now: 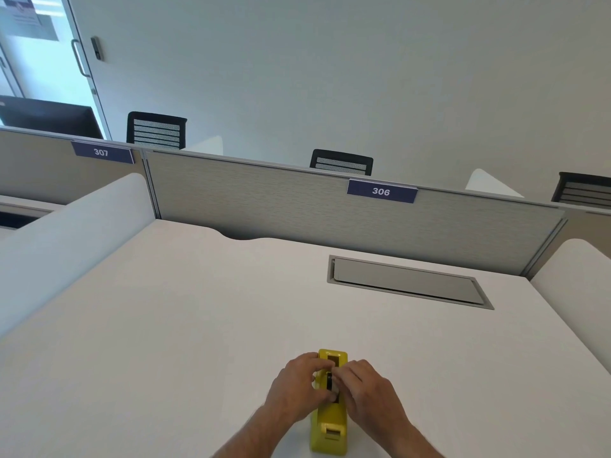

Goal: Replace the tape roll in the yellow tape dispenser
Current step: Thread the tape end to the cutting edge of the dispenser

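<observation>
A yellow tape dispenser [329, 421] stands lengthwise on the white desk [185, 325] near the front edge, its cutter end toward me. My left hand [297, 388] grips its left side by the roll well. My right hand [367, 388] comes in from the right, fingertips pinching a tape roll on a black hub [330, 381] that sits in the well. The fingers hide most of the roll.
A grey cable hatch [410, 281] is set flush in the desk at the back right. A grey partition [297, 206] with the label 306 closes the far side. White side dividers [66, 239] flank the desk. Black chairs stand beyond.
</observation>
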### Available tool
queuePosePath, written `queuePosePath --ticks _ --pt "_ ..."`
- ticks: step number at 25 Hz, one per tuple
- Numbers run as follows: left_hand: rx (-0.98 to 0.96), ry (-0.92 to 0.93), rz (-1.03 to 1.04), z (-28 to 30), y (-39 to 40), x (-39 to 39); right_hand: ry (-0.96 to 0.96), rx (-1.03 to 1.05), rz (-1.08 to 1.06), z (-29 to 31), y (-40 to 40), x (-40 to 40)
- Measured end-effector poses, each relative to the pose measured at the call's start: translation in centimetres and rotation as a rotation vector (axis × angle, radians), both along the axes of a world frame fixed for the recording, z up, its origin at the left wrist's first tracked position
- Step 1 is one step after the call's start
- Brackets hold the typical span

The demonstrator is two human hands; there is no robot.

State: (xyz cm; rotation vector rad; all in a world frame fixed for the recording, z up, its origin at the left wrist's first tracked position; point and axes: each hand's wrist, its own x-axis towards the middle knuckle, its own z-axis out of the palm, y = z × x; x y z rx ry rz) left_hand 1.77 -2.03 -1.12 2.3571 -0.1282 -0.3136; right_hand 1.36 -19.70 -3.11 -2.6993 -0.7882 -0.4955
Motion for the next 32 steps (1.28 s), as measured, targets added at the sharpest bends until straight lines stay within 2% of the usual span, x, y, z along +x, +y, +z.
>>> queuePosePath --ticks 8,22,28,32 --pt "-0.022 -0.013 0.02 -0.4 0.0 -0.1 -0.061 0.019 0.032 -0.2 0.0 -0.2" --pt "-0.008 -0.023 -0.019 -0.7 0.1 -0.4 -0.048 0.014 0.087 -0.4 -0.1 -1.0" --pt "-0.049 -0.008 -0.009 -0.5 0.2 -0.1 0.021 0.087 0.141 0.5 -0.2 -1.6" --pt "-0.05 0.006 -0.01 -0.5 0.1 0.0 0.041 0.188 0.044 0.0 -0.5 -0.7"
